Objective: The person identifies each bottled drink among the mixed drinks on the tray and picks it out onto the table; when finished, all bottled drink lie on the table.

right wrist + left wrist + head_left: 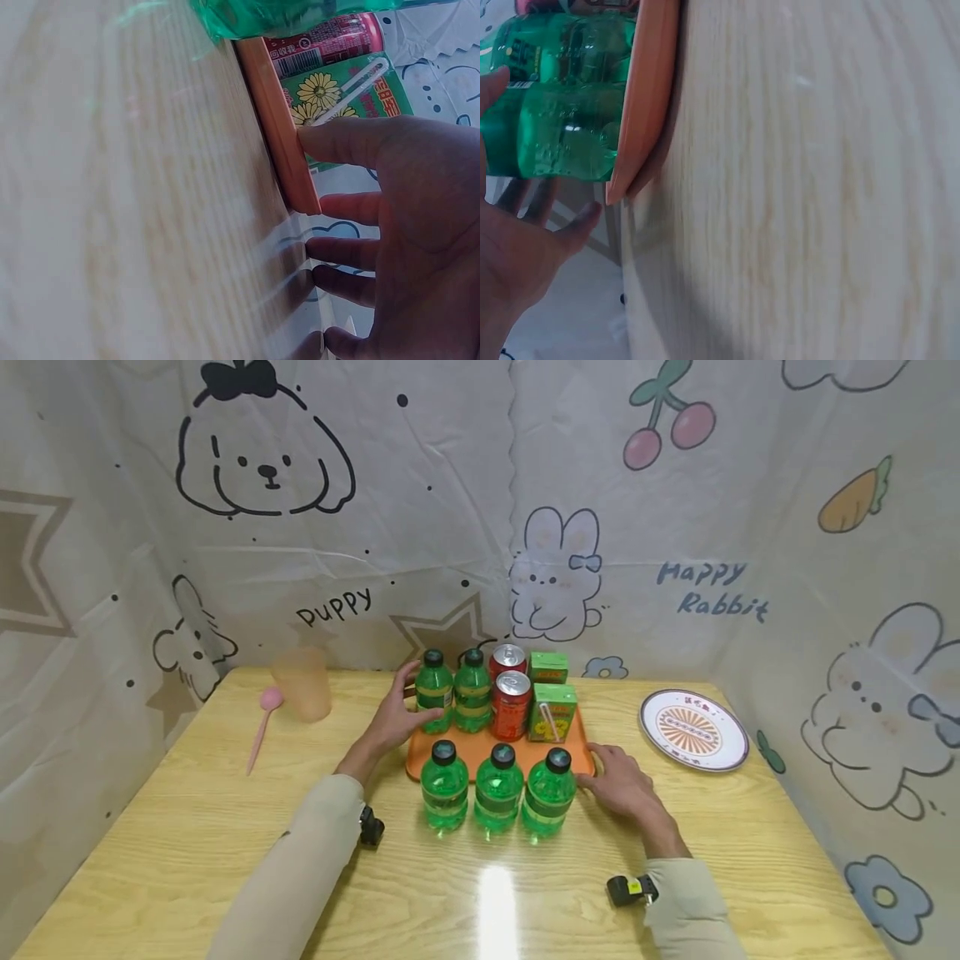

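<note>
An orange tray [486, 760] carries two green bottles [434, 689] [472, 693], two red cans [512, 706] and two green drink boxes [552, 714]. My left hand [393, 718] is at the leftmost bottle, thumb in front and fingers spread behind its left side; in the left wrist view the hand [517, 251] looks relaxed beside the bottle [570, 135]. At the tray's right edge is my right hand [622, 785]. The right wrist view shows that hand [427, 240] with its thumb and index finger touching the tray rim [281, 142], the other fingers extended.
Three more green bottles [444, 789] [498, 789] [550, 793] stand in a row before the tray. A pink spoon [264, 722] and a translucent orange cup [303, 685] are at the left. A patterned white plate [693, 730] lies at the right. Printed cloth [450, 485] hangs behind.
</note>
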### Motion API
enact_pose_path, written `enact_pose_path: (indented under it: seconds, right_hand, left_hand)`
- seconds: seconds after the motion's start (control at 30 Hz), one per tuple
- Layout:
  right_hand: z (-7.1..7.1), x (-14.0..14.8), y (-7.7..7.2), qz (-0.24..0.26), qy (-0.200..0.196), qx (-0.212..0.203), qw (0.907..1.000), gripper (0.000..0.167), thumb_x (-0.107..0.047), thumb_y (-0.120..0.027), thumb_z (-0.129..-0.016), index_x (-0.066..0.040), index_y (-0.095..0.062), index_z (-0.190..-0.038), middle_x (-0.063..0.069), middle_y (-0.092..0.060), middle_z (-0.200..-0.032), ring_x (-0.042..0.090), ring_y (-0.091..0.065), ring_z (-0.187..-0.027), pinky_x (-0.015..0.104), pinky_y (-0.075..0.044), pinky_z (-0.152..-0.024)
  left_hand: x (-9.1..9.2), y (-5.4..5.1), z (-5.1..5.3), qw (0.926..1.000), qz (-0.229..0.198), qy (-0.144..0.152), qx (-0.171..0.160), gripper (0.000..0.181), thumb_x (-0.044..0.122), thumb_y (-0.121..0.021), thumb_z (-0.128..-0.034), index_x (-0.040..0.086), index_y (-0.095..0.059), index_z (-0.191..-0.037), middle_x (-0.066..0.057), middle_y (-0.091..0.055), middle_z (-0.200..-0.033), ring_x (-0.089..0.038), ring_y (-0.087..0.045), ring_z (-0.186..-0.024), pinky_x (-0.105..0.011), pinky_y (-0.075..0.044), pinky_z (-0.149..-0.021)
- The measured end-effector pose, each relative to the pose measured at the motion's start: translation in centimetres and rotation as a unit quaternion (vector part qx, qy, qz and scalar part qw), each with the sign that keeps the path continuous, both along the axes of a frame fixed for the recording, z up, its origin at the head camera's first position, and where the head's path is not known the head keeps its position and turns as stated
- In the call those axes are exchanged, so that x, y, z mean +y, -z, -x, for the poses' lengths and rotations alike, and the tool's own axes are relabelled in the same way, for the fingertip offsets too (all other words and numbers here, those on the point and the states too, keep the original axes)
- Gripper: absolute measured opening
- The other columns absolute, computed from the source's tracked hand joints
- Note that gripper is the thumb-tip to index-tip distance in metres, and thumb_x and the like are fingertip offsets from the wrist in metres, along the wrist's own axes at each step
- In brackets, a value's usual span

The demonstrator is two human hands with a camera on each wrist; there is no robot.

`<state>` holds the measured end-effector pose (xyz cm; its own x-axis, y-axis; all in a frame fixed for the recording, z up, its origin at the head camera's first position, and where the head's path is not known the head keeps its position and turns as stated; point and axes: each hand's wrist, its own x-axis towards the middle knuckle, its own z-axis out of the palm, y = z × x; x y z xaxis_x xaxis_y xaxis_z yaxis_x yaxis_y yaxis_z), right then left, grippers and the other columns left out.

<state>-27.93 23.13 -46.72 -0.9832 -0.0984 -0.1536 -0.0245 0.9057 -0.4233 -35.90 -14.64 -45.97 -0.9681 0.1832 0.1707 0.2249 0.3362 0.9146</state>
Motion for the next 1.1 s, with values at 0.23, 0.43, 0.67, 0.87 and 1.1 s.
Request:
enact_pose_path:
  seconds: [0.23, 0.43, 0.67, 0.87, 1.1]
  right_hand:
    - [0.0, -0.2, -0.2, 0.001, -0.001, 0.003, 1.0000, 0.068, -0.046, -0.056, -0.093, -0.011, -0.037, -0.148, 0.023, -0.038, -0.148, 0.047, -0.036, -0.134, 0.069, -0.034, -0.099]
    - [-0.1, -0.1, -0.2, 0.001, -0.002, 0.003, 1.0000, 0.068, -0.045, -0.056, -0.093, -0.010, -0.037, -0.148, 0.023, -0.038, -0.148, 0.047, -0.037, -0.133, 0.069, -0.035, -0.098]
    - [-0.1, -0.1, -0.1, 0.002, 0.001, -0.002, 1.0000, 0.068, -0.046, -0.055, -0.094, -0.011, -0.036, -0.149, 0.022, -0.037, -0.149, 0.046, -0.036, -0.134, 0.069, -0.034, -0.099]
    - [-0.2, -0.1, -0.1, 0.002, 0.001, -0.002, 1.0000, 0.068, -0.046, -0.056, -0.094, -0.011, -0.036, -0.149, 0.022, -0.037, -0.149, 0.047, -0.036, -0.134, 0.069, -0.034, -0.099]
    - [-0.3, -0.1, -0.3, 0.001, -0.003, -0.003, 1.0000, 0.069, -0.046, -0.055, -0.093, -0.011, -0.036, -0.149, 0.023, -0.036, -0.149, 0.047, -0.035, -0.134, 0.070, -0.033, -0.099]
  left_hand:
    - [0.7, -0.3, 0.2, 0.9995, 0.023, -0.011, 0.020, 0.084, 0.019, -0.072, -0.0870, 0.027, -0.019, -0.152, -0.017, -0.043, -0.142, -0.036, -0.047, -0.126, -0.052, -0.045, -0.096]
    - [0.9, -0.4, 0.1, 0.9993, 0.028, -0.014, 0.021, 0.084, 0.018, -0.072, -0.0871, 0.023, -0.019, -0.152, -0.019, -0.046, -0.139, -0.037, -0.051, -0.123, -0.052, -0.048, -0.097]
    - [1.2, -0.3, 0.2, 0.9987, 0.028, -0.027, 0.032, 0.082, 0.020, -0.074, -0.0859, 0.022, -0.022, -0.149, -0.019, -0.052, -0.130, -0.037, -0.055, -0.117, -0.052, -0.048, -0.095]
    - [1.2, 0.0, 0.1, 0.9973, 0.025, -0.041, 0.056, 0.080, 0.021, -0.076, -0.0844, 0.021, -0.027, -0.148, -0.019, -0.054, -0.130, -0.038, -0.059, -0.114, -0.051, -0.052, -0.091]
    - [0.9, -0.5, -0.7, 0.9960, 0.015, -0.034, 0.081, 0.077, 0.019, -0.077, -0.0826, 0.022, -0.032, -0.145, -0.018, -0.053, -0.134, -0.037, -0.062, -0.112, -0.050, -0.055, -0.088]
